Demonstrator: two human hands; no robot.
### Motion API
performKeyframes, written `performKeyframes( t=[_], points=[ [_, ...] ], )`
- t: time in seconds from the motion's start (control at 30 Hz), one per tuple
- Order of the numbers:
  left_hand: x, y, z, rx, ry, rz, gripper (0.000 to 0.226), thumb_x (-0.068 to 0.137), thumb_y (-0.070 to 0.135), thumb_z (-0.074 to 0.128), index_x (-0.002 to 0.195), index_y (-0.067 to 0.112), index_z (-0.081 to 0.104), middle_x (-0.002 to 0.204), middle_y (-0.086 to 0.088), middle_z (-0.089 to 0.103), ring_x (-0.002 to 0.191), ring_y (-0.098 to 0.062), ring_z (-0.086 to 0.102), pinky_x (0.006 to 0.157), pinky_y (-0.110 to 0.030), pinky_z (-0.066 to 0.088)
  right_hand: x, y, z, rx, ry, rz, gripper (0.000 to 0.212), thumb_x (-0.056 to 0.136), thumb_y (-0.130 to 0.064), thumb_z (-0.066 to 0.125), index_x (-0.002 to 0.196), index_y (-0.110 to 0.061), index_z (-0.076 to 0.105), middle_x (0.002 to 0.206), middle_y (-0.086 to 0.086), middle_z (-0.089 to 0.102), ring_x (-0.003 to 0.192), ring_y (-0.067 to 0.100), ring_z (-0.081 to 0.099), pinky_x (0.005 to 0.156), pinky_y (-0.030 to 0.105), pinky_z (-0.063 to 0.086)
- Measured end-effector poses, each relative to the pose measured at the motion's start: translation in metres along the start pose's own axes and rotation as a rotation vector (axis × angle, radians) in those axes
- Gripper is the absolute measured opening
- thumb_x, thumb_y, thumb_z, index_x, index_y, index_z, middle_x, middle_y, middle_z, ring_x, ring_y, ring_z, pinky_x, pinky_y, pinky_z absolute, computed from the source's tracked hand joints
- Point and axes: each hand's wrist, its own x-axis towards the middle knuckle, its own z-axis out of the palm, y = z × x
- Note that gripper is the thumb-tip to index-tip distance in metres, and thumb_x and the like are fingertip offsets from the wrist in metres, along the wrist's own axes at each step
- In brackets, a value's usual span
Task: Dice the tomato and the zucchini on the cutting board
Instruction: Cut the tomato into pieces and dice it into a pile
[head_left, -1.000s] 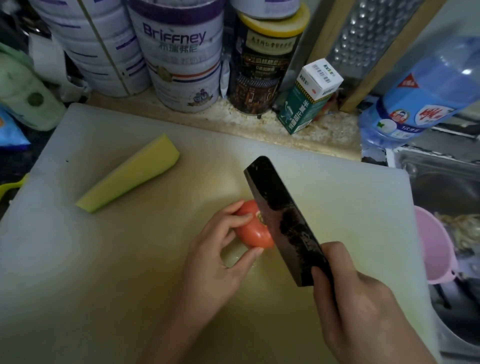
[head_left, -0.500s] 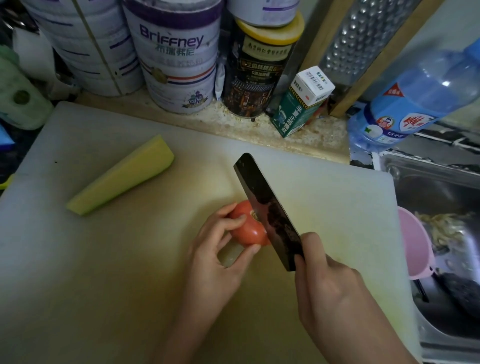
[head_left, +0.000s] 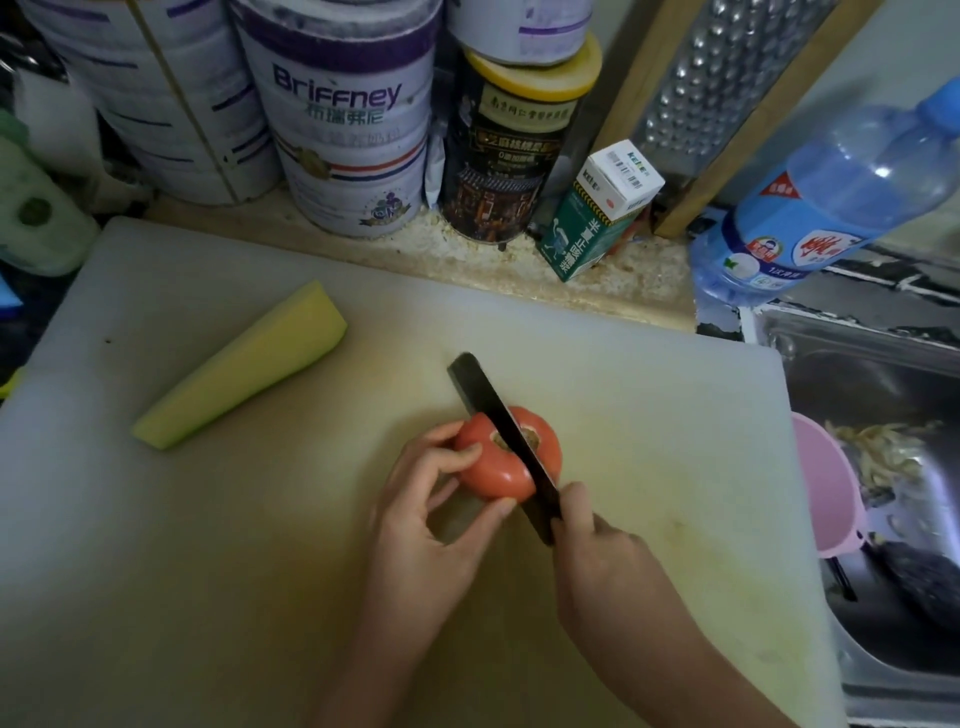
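Note:
A red tomato (head_left: 493, 470) sits stem-up near the middle of the white cutting board (head_left: 649, 426). My left hand (head_left: 426, 525) grips its left side with thumb and fingertips. My right hand (head_left: 602, 561) holds a dark cleaver (head_left: 498, 431) by the handle. The blade stands on edge across the tomato's stem scar, sunk into its top. A peeled, pale yellow-green zucchini piece (head_left: 244, 366) lies apart on the board's far left.
Large tins (head_left: 343, 119), a dark jar (head_left: 509, 156) and a small green carton (head_left: 597, 213) line the back edge. A blue bottle (head_left: 831, 197) leans at the right. A sink (head_left: 883, 415) with a pink bowl (head_left: 826, 493) borders the board's right edge.
The cleaver has turned from flat-tilted beside the tomato to on edge across its top and come down into it. My left hand has kept its hold.

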Motion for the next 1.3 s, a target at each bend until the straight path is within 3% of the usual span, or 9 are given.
performKeyframes(
  t=[0.1,0.2,0.27,0.6,0.83,0.93,1.03,1.17,1.3],
  points=[
    [0.003,0.0,-0.002,-0.014,-0.023,-0.04,0.047,0.066,0.009,0.087,0.096,0.035,0.062,0.131,0.014,0.056,0.123,-0.002,0.054,0.092,-0.015,0.049,-0.008,0.005,0.009,0.055,-0.016,0.013,0.048,0.069,-0.009,0.072,0.092,-0.021,0.031,0.048,-0.008,0.029,0.034,0.014,0.018,0.032,0.021,0.001],
    [0.002,0.001,-0.003,-0.073,-0.08,-0.128,0.056,0.068,0.004,0.086,0.094,0.044,0.057,0.135,0.024,0.05,0.119,0.003,0.055,0.09,-0.011,0.047,-0.008,0.011,0.014,0.119,0.044,-0.001,0.036,0.099,-0.017,0.035,0.088,-0.031,0.004,0.064,-0.005,0.04,0.047,0.011,0.032,0.04,0.024,0.021],
    [0.0,0.002,-0.005,-0.082,-0.094,-0.155,0.061,0.07,-0.002,0.083,0.091,0.049,0.057,0.131,0.031,0.051,0.114,0.004,0.058,0.089,-0.011,0.047,-0.004,0.013,0.012,0.171,0.053,-0.053,0.029,0.1,-0.022,0.028,0.086,-0.033,0.006,0.059,-0.006,0.039,0.045,0.012,0.033,0.04,0.023,0.019],
    [-0.011,0.009,0.0,-0.06,-0.018,-0.102,0.042,0.069,0.04,0.074,0.101,0.045,0.048,0.124,0.011,0.057,0.117,-0.007,0.058,0.09,-0.02,0.05,0.015,0.011,0.003,0.176,0.12,-0.158,0.027,0.093,-0.005,0.042,0.117,-0.012,0.032,0.066,0.001,0.045,0.056,0.025,0.041,0.049,0.031,0.024],
    [-0.002,0.016,-0.004,0.06,-0.147,-0.176,0.061,0.078,0.001,0.075,0.114,0.043,0.05,0.122,0.012,0.047,0.105,0.015,0.051,0.079,-0.003,0.043,-0.031,0.03,0.024,0.196,-0.013,-0.021,0.024,0.099,-0.016,0.035,0.098,-0.027,0.014,0.07,0.001,0.05,0.057,0.021,0.044,0.043,0.023,0.023],
    [-0.007,0.012,-0.01,0.058,-0.142,-0.201,0.063,0.072,-0.003,0.079,0.112,0.038,0.053,0.122,0.01,0.055,0.108,0.008,0.055,0.086,-0.012,0.049,-0.042,0.035,0.019,0.182,-0.058,-0.003,0.017,0.102,-0.024,0.027,0.095,-0.028,0.012,0.069,-0.003,0.046,0.054,0.014,0.04,0.045,0.025,0.026],
    [-0.01,0.012,-0.011,0.044,-0.149,-0.211,0.066,0.066,0.004,0.081,0.111,0.041,0.051,0.122,0.025,0.058,0.108,0.003,0.059,0.087,-0.021,0.053,-0.026,0.031,0.018,0.177,0.032,-0.063,0.029,0.095,-0.008,0.04,0.1,-0.025,0.016,0.068,0.001,0.051,0.058,0.024,0.049,0.045,0.033,0.025],
    [-0.015,0.018,-0.007,0.127,-0.154,-0.173,0.075,0.065,0.003,0.083,0.097,0.059,0.044,0.116,0.032,0.055,0.103,0.011,0.057,0.079,-0.013,0.05,0.009,0.017,0.002,0.251,0.13,-0.158,0.021,0.095,-0.006,0.041,0.11,-0.015,0.029,0.07,0.001,0.048,0.057,0.024,0.045,0.053,0.032,0.031],
    [-0.029,0.014,-0.012,0.179,-0.117,-0.223,0.086,0.062,0.005,0.087,0.106,0.059,0.037,0.117,0.025,0.048,0.099,0.011,0.056,0.077,-0.01,0.048,-0.002,0.028,-0.004,0.387,0.197,-0.253,0.017,0.099,-0.014,0.041,0.097,-0.024,0.028,0.059,-0.008,0.042,0.045,0.012,0.041,0.043,0.022,0.027]
  ],
)
